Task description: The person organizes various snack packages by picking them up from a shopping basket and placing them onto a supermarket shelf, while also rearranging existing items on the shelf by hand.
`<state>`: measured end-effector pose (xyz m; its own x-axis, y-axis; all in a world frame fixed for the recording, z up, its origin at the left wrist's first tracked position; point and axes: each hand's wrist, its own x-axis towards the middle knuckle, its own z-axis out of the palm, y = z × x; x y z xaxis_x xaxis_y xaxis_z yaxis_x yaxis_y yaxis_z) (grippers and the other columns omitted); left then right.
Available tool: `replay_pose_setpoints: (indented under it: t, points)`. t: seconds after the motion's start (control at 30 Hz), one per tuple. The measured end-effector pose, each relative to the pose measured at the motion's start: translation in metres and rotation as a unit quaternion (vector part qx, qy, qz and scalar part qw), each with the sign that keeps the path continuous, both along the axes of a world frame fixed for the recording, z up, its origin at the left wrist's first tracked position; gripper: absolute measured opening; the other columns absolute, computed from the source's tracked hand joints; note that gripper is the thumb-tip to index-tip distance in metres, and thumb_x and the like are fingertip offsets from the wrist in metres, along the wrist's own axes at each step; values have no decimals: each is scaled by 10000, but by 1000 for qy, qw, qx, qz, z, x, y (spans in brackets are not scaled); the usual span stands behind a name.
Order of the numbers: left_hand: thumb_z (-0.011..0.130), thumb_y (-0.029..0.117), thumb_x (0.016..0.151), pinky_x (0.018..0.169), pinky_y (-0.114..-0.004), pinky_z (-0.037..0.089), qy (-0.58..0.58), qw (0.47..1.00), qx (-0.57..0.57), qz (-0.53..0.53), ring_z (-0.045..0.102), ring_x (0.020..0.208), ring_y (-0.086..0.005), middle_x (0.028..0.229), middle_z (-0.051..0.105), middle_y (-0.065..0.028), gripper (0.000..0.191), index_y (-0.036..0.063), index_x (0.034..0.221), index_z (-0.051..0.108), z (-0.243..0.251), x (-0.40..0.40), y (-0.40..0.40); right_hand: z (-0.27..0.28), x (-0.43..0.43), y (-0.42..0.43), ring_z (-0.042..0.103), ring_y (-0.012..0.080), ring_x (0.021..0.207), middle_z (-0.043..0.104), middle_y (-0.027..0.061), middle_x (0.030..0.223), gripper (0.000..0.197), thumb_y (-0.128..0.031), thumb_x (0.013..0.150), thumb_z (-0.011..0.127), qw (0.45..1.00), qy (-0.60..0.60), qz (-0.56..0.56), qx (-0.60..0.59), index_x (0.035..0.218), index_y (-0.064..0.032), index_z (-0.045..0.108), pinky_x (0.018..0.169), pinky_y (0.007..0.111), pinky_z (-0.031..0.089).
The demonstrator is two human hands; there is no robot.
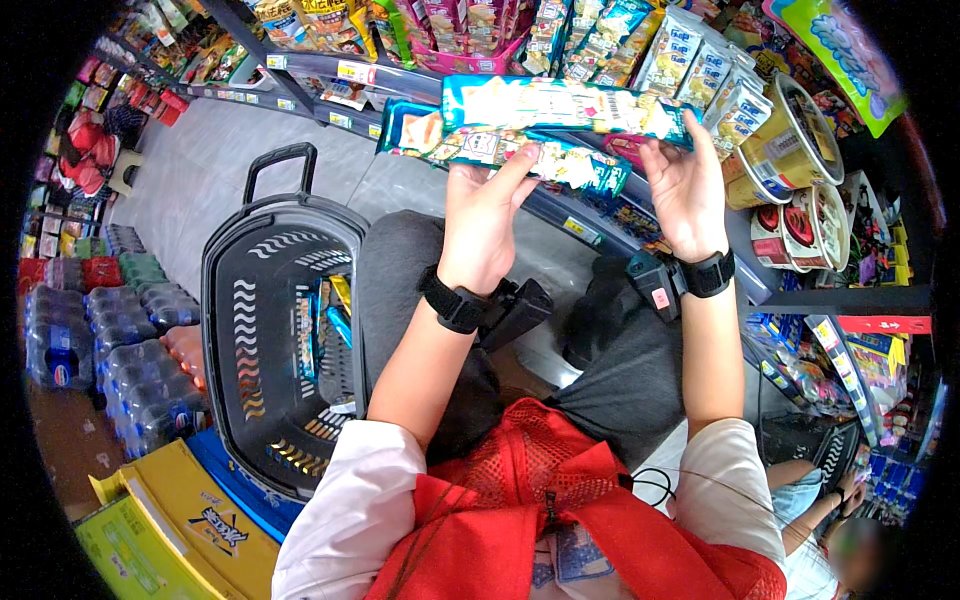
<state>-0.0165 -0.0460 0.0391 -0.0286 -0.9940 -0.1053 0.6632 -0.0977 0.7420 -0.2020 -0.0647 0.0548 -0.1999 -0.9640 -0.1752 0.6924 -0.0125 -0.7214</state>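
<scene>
My left hand (pixel 480 214) grips a long teal snack packet (pixel 577 165), its thumb across the printed front. Just above, my right hand (pixel 686 187) holds the right end of a second long, lighter-blue snack packet (pixel 517 105) between thumb and fingers. The upper packet partly overlaps the lower one. Both lie roughly level in front of the shelf (pixel 405 81). Left of my leg stands a black plastic shopping basket (pixel 259 337) with slotted walls. Several blue and yellow packets (pixel 311 337) lie inside it, partly hidden by its near side.
Upright snack packs (pixel 675 56) and food tubs (pixel 795 142) fill the shelf ahead and right. Shrink-wrapped bottles (pixel 154 382) and a yellow carton (pixel 195 517) stand left. A person in red (pixel 90 154) is far left; another person's arm (pixel 817 517) shows lower right.
</scene>
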Motion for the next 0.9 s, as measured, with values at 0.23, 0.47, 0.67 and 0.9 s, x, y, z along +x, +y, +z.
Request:
replay_pose_setpoints:
  t: [0.23,0.47,0.67,0.9]
  points:
    - [556,-13,765,791,-329,438,30,998,41,26,546,930,-176,993,559,-66,298,49,1044,471,-6,4,-2,8,13,9,598,189,778,579,87,890,284,-239,830,539,976,203,74,-16,997,-15,488,651,264,492]
    - [464,-111,723,893,-372,414,57,998,-4,2,523,988,-251,1055,530,-140,386,-31,1098,421,-6,3,-1,-1,14,8,510,57,772,586,8,843,233,-226,813,571,928,364,78,-29,932,-26,579,673,208,401]
    - [495,-76,719,956,-392,323,105,990,-85,-43,472,1046,-224,1058,529,-93,376,0,1084,448,0,4,6,1,16,8,495,77,895,544,49,1034,309,-162,818,564,916,381,89,-88,1080,0,530,821,210,371]
    - [569,83,745,947,-354,305,155,975,-97,-124,479,1025,-189,1057,543,-56,313,38,1045,494,10,9,8,-2,13,9,429,133,1050,413,71,1226,214,-119,793,585,914,357,137,-134,964,-6,527,888,272,348]
